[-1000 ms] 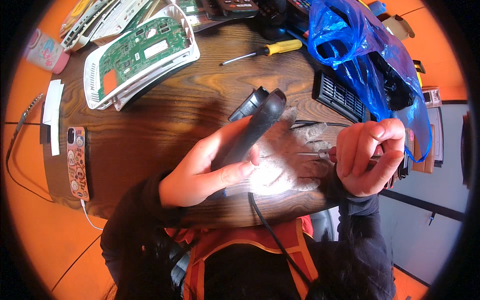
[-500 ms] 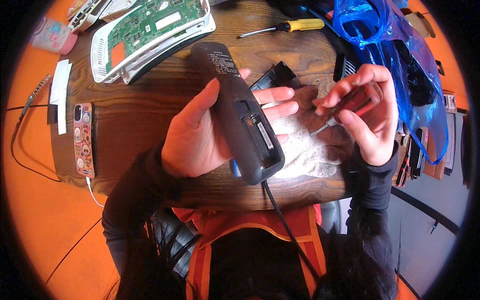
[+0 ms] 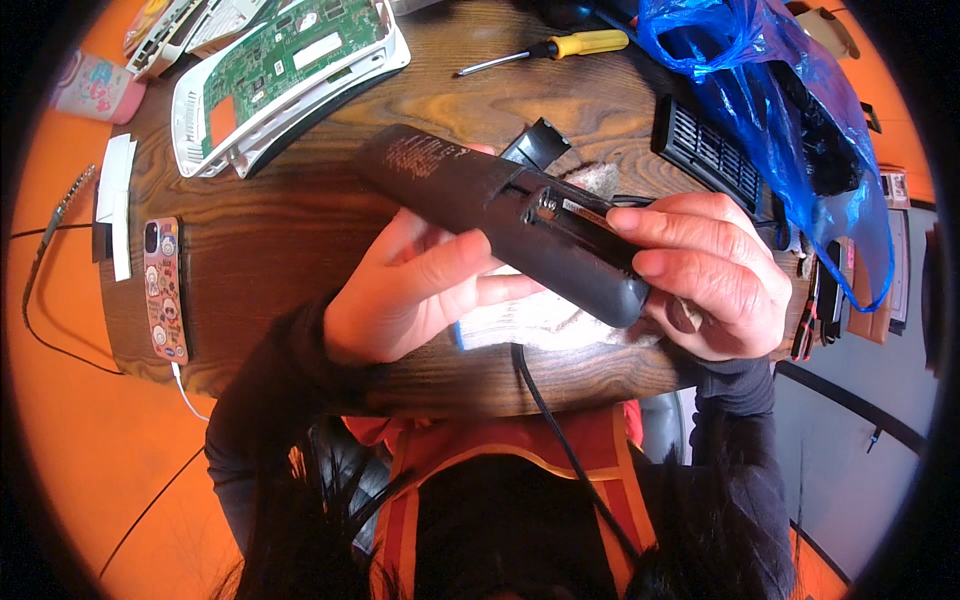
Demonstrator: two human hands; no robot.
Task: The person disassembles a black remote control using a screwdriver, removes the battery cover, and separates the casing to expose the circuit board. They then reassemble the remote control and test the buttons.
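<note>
A long black remote control [image 3: 440,190] lies tilted across my hands, back side up, its battery compartment uncovered with a metal spring in it. My left hand [image 3: 405,290] grips it from below near the middle, thumb along its near side. The fingers of my right hand [image 3: 715,265] close on its right end, at the compartment's edge. The red-handled screwdriver is mostly hidden in my right palm; only a rounded end [image 3: 685,316] seems to show. Beneath lie a whitish knit glove [image 3: 535,322] and, just beyond, a small black plastic piece [image 3: 540,143].
A yellow-handled screwdriver [image 3: 590,42] lies at the back. An opened white device with a green circuit board [image 3: 285,70] stands back left. At the left is a phone [image 3: 165,290] on a white cable. A black slotted panel [image 3: 708,150] and blue plastic bag [image 3: 800,130] occupy the right.
The remote control has turned closer to level, its compartment end swinging right. My right hand has moved left and down, from holding the red screwdriver out to gripping the remote's end.
</note>
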